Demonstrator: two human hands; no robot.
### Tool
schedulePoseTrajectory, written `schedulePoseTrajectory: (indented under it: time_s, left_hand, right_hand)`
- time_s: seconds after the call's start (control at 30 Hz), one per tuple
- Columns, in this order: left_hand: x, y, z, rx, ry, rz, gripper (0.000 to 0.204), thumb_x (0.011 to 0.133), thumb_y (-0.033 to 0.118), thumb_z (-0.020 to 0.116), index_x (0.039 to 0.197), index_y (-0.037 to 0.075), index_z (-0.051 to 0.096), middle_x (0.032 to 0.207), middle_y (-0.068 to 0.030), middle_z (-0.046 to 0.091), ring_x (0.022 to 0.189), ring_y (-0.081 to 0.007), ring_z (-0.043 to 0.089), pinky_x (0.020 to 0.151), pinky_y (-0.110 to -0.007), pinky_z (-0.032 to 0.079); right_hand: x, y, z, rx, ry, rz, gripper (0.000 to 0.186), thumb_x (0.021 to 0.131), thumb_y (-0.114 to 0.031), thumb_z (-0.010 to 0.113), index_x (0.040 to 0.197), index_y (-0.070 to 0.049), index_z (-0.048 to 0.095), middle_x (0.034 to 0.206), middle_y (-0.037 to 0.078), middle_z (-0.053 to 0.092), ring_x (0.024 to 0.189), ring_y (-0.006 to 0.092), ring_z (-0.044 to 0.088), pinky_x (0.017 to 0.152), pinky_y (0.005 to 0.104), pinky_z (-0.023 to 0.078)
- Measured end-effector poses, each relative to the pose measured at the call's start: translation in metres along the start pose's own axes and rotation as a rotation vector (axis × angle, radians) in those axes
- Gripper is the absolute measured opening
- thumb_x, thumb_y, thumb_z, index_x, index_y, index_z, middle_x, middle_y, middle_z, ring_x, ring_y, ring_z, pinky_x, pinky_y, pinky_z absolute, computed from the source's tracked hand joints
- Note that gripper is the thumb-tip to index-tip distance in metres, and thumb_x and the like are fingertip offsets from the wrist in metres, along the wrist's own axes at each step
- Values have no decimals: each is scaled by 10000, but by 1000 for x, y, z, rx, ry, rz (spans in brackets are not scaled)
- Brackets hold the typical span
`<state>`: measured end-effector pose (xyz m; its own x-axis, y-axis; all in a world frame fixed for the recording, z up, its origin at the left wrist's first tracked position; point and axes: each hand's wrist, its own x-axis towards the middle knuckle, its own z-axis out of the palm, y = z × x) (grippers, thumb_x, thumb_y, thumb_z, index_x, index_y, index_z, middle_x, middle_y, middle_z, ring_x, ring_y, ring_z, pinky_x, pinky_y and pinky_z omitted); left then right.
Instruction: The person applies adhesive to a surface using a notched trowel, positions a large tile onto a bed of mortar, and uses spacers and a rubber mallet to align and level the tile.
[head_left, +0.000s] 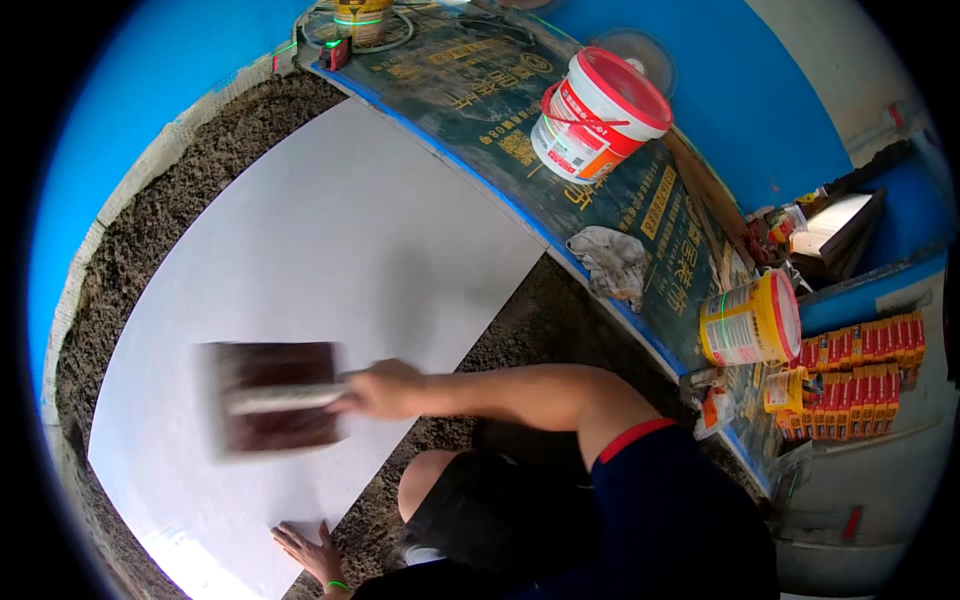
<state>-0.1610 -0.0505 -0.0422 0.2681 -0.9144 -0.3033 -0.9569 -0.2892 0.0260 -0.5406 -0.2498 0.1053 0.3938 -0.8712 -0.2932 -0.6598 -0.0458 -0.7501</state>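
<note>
A large pale floor tile (300, 240) lies over a bed of dark, crumbly mortar (185, 175). My right hand (385, 390) grips the pale handle of a flat, square, dark red-brown float (285, 430). The float is over the middle of the tile and smeared by motion, so I cannot tell whether it touches the surface. Low in the view, my left hand (308, 550) rests flat with fingers spread on the tile's near edge. One of my knees (425, 485) is bent beside that edge, above the mortar.
Dark printed protective sheeting (470, 90) covers the floor beyond a blue-taped edge. On it stand a red-lidded white bucket (600, 120), a crumpled rag (608, 262) and a yellow bucket (745, 320). Stacked red-and-yellow packages (850, 400) are at right. A small red device (335, 52) sits near the blue wall (130, 130).
</note>
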Motion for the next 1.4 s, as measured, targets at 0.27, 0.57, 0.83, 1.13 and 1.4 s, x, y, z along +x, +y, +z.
schedulePoseTrajectory:
  time_s: [0.27,0.57,0.83,1.13,1.4]
  left_hand:
    - [43,-156,-7,-645,89,-557,777,965,482,507,1523,24,220,1595,-187,187,1456,-323,237,1190,-472,213]
    - [74,-195,-7,-155,145,-785,778,1010,514,205,1521,-47,36,1612,-208,-9,1498,-321,-26,1218,-411,8]
    - [44,-196,5,-237,363,-794,786,975,476,329,1512,-66,139,1593,-255,105,1494,-367,64,1215,-447,63]
    - [55,-192,-7,-323,430,-772,777,937,411,444,1485,-89,217,1577,-270,157,1481,-395,122,1206,-475,97]
    - [50,-194,-4,-360,381,-799,779,958,432,381,1500,-87,172,1596,-251,105,1495,-374,59,1214,-457,58]
  right_hand:
    - [13,113,-16,-106,7,505,558,968,-528,509,1056,-4,681,885,137,691,793,229,638,665,389,507]
    - [124,-131,8,18,53,294,632,965,-635,410,673,-84,513,570,9,494,447,122,470,422,291,369]
    - [217,-446,118,279,78,-688,488,1014,-444,459,748,-40,521,613,23,511,505,112,485,484,280,394]
    - [174,-150,220,-381,-491,-185,677,933,-619,487,859,36,638,745,232,659,711,383,672,620,483,504]
    - [242,-374,167,72,-259,78,585,906,-682,495,673,-146,504,482,-32,416,342,95,401,328,245,318]
